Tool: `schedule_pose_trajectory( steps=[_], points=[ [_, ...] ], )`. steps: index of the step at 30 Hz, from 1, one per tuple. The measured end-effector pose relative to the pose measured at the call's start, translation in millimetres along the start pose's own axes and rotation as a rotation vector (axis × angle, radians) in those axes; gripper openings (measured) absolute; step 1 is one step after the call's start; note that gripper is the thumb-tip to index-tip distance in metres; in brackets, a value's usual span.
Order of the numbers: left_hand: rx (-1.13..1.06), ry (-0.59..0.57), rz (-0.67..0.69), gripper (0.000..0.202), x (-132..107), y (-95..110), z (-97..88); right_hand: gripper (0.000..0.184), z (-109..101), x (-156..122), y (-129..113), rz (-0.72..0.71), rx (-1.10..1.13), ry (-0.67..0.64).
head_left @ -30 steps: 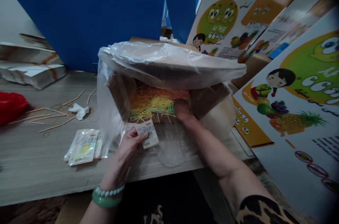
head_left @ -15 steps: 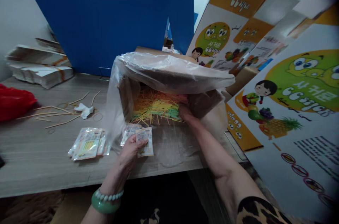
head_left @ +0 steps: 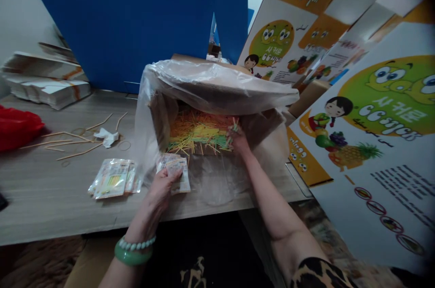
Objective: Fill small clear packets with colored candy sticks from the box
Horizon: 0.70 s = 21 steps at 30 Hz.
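Observation:
A brown cardboard box [head_left: 159, 118] lined with a clear plastic bag lies on its side on the wooden table, full of thin coloured sticks [head_left: 199, 131] in yellow, green and orange. My right hand [head_left: 238, 138] reaches into the box mouth, fingers pinched on a few of the sticks. My left hand [head_left: 161, 188] rests at the table's front edge, closed on a small printed packet [head_left: 180, 174] just in front of the box.
Several filled small packets [head_left: 112, 179] lie left of the box. Loose pale sticks, rubber bands and a crumpled tissue [head_left: 105, 136] lie further back. Flat folded cartons [head_left: 47, 81] are stacked at the far left by a red bag [head_left: 16, 127]. Large printed cartons [head_left: 380, 143] stand right.
My right hand has lifted from deep among the sticks with a few pinched in its fingers. My left hand keeps hold of the packet and has barely moved. The view has shifted slightly.

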<state>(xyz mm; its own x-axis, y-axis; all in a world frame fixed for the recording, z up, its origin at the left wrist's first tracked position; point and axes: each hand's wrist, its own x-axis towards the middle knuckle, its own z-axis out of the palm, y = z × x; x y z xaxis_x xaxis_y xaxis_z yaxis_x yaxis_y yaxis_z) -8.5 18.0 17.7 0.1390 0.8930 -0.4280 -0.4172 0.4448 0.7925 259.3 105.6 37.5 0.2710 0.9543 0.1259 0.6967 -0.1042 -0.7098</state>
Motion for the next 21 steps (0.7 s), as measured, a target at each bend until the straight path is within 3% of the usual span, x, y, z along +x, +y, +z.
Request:
schedule_pose_trajectory(
  steps=[4,7,10,14,16,18,21],
  points=[
    [0.056,0.029,0.103,0.041,7,-5,0.5,0.021,49,-53,5,-0.066,0.386,-0.141],
    [0.279,-0.010,0.280,0.027,12,-7,5.8,0.010,72,-82,13,-0.088,0.460,-0.217],
    [0.585,-0.156,0.520,0.015,19,-2,19.9,0.010,81,-90,23,-0.137,0.450,-0.233],
    [0.986,-0.392,0.749,0.017,32,2,39.9,0.010,88,-89,32,-0.230,0.440,-0.245],
    [1.179,-0.414,0.749,0.019,38,-4,44.7,0.018,91,-90,34,-0.256,0.430,-0.229],
    [1.335,-0.400,0.663,0.022,43,-12,46.8,0.028,92,-91,34,-0.256,0.417,-0.209],
    [1.366,-0.339,0.626,0.021,47,-23,48.8,0.040,90,-91,33,-0.242,0.439,-0.214]
  ],
)
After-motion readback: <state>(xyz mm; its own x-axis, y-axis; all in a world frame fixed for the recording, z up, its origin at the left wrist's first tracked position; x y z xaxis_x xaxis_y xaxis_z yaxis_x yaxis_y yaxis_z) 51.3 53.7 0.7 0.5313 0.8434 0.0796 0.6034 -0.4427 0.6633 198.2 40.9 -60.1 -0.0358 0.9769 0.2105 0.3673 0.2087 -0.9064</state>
